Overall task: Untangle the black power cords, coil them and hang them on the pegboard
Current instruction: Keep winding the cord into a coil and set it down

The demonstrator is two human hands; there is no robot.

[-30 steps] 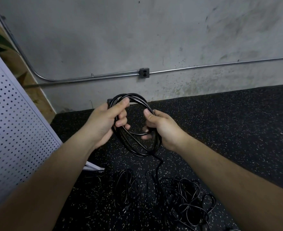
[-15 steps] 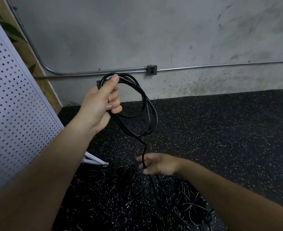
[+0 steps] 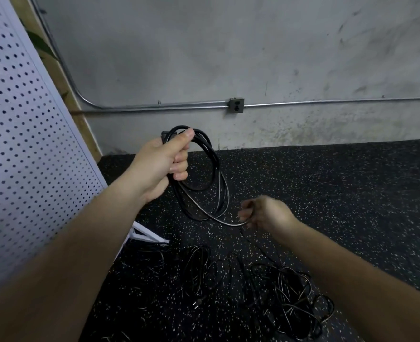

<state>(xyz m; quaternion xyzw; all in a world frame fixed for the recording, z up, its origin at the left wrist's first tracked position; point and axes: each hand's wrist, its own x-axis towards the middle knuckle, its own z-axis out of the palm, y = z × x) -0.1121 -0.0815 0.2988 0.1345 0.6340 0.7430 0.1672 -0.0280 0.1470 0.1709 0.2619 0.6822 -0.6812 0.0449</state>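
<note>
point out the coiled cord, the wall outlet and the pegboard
coiled cord (image 3: 213, 156), head view, upper right bend of the loop
wall outlet (image 3: 236, 105), head view, middle of its face
pegboard (image 3: 31, 144), head view, its perforated white panel

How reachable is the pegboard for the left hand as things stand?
Probably yes: the pegboard stands close on that side with nothing between. But the coil in the left hand trails a strand to the right hand, possibly tethering it.

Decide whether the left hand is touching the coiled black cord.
Touching. The head view shows the left hand gripping the coiled cord, fingers curled round its top.
</note>
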